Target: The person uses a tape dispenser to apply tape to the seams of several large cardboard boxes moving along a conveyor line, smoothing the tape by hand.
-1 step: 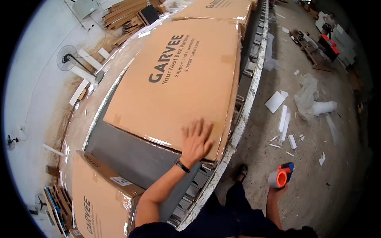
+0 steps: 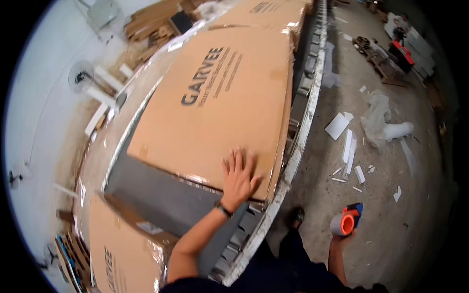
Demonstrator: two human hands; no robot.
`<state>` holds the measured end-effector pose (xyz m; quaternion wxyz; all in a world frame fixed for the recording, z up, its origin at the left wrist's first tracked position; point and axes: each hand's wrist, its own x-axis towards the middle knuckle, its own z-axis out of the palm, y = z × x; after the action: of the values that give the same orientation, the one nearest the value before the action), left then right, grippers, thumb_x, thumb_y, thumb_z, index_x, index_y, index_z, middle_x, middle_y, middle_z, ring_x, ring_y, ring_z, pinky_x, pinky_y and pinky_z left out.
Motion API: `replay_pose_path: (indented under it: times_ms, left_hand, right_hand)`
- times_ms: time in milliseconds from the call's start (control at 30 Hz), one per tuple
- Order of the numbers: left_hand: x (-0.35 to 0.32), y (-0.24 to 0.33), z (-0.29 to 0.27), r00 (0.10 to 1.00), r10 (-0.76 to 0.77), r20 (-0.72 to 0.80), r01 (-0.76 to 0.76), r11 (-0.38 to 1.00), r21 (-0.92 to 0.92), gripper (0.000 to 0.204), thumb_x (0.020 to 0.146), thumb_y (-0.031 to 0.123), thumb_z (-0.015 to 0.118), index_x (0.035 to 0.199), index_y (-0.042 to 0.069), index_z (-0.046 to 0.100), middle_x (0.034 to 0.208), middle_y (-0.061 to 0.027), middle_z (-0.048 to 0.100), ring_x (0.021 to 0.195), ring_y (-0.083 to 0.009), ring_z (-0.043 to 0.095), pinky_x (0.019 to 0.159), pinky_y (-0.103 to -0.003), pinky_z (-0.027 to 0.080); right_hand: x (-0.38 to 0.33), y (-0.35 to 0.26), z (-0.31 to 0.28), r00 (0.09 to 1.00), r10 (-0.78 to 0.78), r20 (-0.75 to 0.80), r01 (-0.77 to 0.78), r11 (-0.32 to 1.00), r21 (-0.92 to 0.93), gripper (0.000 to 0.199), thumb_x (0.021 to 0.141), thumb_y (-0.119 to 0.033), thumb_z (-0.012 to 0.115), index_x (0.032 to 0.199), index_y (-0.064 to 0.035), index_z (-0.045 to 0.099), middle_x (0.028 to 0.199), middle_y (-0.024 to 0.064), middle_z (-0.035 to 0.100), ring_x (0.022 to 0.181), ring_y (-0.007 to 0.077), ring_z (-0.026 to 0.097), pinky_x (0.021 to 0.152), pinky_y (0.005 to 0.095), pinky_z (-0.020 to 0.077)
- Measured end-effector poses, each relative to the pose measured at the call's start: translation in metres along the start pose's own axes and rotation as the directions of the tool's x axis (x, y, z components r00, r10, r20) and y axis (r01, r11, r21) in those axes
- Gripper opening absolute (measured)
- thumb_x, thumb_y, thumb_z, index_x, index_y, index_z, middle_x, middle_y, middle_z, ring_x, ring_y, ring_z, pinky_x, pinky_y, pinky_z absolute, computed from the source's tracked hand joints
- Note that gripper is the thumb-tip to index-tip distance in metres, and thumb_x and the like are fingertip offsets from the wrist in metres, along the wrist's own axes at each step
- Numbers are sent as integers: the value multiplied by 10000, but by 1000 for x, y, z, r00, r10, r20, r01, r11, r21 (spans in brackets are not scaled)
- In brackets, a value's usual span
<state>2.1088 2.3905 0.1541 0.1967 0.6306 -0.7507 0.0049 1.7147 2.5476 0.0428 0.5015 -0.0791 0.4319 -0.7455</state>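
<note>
While standing alongside a roller conveyor (image 2: 161, 188), got the left hand (image 2: 238, 184) laid flat on top of a big flat cardboard box (image 2: 254, 107), close to the near right corner. Not gripping anything with that one, just pressing palm and spread fingers against the cardboard. Wearing a dark wristband (image 2: 223, 208) on the same arm.

Holding an orange-and-blue tape dispenser (image 2: 352, 214) in the right hand (image 2: 343, 240), out over the concrete floor (image 2: 381, 244) and well apart from the box. Looks closed around the dispenser, but honestly can't tell how far the fingers wrap, being mostly hidden behind the wide tape roll (image 2: 336, 224).

Got the box lying flat on the conveyor, dark print up, with clear tape shining along the near edge. Can see another printed carton (image 2: 127, 249) at lower left, with a white label (image 2: 149, 227), plus a third box (image 2: 266, 14) just past the far end. Also got white offcuts (image 2: 337, 126) and crumpled clear plastic (image 2: 375, 115) scattered to the right.
</note>
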Motion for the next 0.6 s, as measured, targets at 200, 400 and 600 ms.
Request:
replay_pose_path:
  times_ms: [200, 400, 600]
  left_hand:
    - [11, -11, 11, 974, 170, 147, -196, 963, 183, 677, 860, 550, 386, 1408, 170, 273, 1469, -182, 173, 1345, -409, 139, 1016, -644, 98]
    - [14, -3, -26, 591, 631, 503, -713, 700, -40, 759, 782, 517, 555, 1411, 216, 255, 1466, -159, 190, 1356, -370, 145, 1035, -613, 137]
    - [32, 4, -11, 414, 810, 415, -846, 511, -155, 698, 570, 243, 771, 1197, 220, 465, 1443, -91, 251, 1350, -308, 191, 1037, -631, 141]
  right_hand:
    - [-21, 46, 16, 992, 113, -59, -100, 978, 184, 612, 830, -537, 440, 1273, -115, 452, 1287, 49, 470, 1156, 243, 467, 967, 394, 381]
    - [-23, 45, 77, 979, 205, 7, -196, 923, 330, 582, 813, -555, 475, 1242, -163, 477, 1251, 28, 487, 1105, 206, 496, 886, 376, 430]
    - [-20, 43, 41, 985, 166, -40, -148, 947, 286, 605, 826, -570, 463, 1255, -143, 469, 1269, 25, 487, 1118, 200, 494, 904, 371, 423]
